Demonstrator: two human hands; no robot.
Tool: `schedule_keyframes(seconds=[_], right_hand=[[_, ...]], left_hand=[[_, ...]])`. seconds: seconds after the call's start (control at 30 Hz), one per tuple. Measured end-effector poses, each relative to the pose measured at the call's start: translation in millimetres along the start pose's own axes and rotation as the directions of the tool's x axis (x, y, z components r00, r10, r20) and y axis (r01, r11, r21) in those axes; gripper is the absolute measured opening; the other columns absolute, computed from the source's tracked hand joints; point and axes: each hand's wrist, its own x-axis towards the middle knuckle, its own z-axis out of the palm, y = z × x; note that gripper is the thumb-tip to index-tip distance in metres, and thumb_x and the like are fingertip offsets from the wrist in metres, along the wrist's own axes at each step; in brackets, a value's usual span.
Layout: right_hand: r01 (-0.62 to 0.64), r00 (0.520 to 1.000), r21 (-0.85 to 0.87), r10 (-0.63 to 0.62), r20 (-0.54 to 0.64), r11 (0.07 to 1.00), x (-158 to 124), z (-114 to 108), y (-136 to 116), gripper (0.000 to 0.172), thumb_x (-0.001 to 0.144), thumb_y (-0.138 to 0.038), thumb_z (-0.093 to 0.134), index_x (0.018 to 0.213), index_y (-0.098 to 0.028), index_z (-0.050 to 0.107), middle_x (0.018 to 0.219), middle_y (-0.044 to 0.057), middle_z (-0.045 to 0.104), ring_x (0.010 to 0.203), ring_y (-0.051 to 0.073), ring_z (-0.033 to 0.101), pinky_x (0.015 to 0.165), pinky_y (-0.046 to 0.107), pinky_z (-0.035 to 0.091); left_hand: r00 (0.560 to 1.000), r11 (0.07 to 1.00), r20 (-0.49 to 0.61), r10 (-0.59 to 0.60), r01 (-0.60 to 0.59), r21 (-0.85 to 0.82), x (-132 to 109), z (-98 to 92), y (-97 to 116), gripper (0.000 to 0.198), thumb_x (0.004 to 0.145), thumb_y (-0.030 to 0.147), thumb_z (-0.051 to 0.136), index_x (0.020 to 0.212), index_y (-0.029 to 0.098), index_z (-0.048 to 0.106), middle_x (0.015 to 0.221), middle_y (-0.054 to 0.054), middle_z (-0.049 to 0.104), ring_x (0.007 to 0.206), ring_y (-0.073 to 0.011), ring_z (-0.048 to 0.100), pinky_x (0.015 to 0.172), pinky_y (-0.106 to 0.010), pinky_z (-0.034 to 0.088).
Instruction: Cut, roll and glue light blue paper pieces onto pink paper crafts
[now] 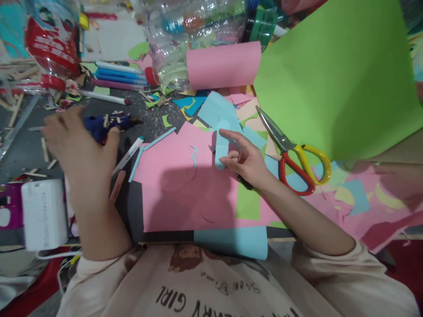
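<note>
My right hand point(246, 160) pinches a light blue paper strip point(221, 152) with rounded ends between thumb and forefinger, above a pink paper sheet point(185, 202). A dark slim tool point(244, 181) shows partly under that hand; its kind is hidden. On the left, my left hand point(82, 145) is blurred, its thumb and fingers spread around the near end of a dark blue glue gun point(107, 123). Whether it touches the glue gun is unclear. Thin blue paper strips point(160, 138) and a white marker point(128, 155) lie between the hands.
Scissors point(287, 149) with red and yellow handles lie right of my right hand, beside a large green sheet point(343, 83). Behind are a pink paper roll point(224, 65), a clear plastic bottle point(172, 57) and several pens point(119, 75). A white box point(44, 214) sits at left.
</note>
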Motion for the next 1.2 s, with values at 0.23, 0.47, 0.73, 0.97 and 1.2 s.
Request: schedule_keyframes(seconds=[0.23, 0.47, 0.73, 0.97, 1.2], right_hand=[[0.102, 0.980, -0.049, -0.109, -0.168, 0.994, 2, -3, 18, 0.061, 0.086, -0.050, 0.066, 0.139, -0.035, 0.039, 0.104, 0.004, 0.066, 0.056, 0.011, 0.057, 0.040, 0.024, 0.045], [0.150, 0.945, -0.123, -0.179, -0.272, 0.981, 4, -5, 23, 0.065, 0.082, -0.060, 0.066, 0.137, -0.037, 0.042, 0.126, 0.007, 0.061, 0.064, 0.013, 0.063, 0.046, 0.028, 0.051], [0.133, 0.950, -0.120, -0.161, -0.267, 0.984, 4, -5, 23, 0.068, 0.082, -0.062, 0.065, 0.139, -0.037, 0.040, 0.135, 0.007, 0.058, 0.067, 0.012, 0.065, 0.050, 0.028, 0.056], [0.124, 0.965, -0.113, -0.146, -0.219, 0.986, 3, -3, 20, 0.066, 0.083, -0.056, 0.067, 0.141, -0.039, 0.040, 0.129, 0.007, 0.060, 0.074, 0.016, 0.066, 0.044, 0.026, 0.051], [0.089, 0.987, -0.071, -0.098, -0.129, 0.994, 3, -1, 11, 0.060, 0.086, -0.044, 0.065, 0.140, -0.035, 0.040, 0.134, 0.008, 0.056, 0.067, 0.010, 0.064, 0.054, 0.025, 0.056]], left_hand=[[0.736, 0.793, 0.317, 0.599, -0.489, -0.364, -4, 43.2, 83, 0.032, 0.093, 0.024, 0.044, 0.122, 0.021, 0.057, 0.121, -0.009, 0.064, 0.114, -0.0276, 0.058, 0.099, -0.043, 0.045], [0.765, 0.766, 0.258, 0.590, -0.430, -0.477, 10, 93.1, 130, 0.017, 0.083, 0.023, 0.061, 0.099, 0.022, 0.062, 0.110, -0.009, 0.060, 0.108, -0.0287, 0.056, 0.093, -0.043, 0.045], [0.804, 0.702, 0.291, 0.519, -0.206, -0.681, 20, 81.4, 130, 0.006, 0.084, 0.020, 0.061, 0.084, 0.023, 0.055, 0.083, -0.002, 0.058, 0.086, -0.0199, 0.062, 0.079, -0.037, 0.052], [0.901, 0.512, 0.267, 0.342, 0.060, -0.857, 2, 62.3, 90, 0.026, 0.081, 0.034, 0.073, 0.087, 0.025, 0.049, 0.068, 0.005, 0.050, 0.055, -0.0098, 0.053, 0.051, -0.024, 0.051], [0.952, 0.449, 0.247, 0.178, 0.145, -0.882, -56, 68.3, 74, 0.022, 0.085, 0.030, 0.061, 0.102, 0.027, 0.046, 0.079, 0.004, 0.055, 0.057, -0.0076, 0.057, 0.053, -0.021, 0.053]])
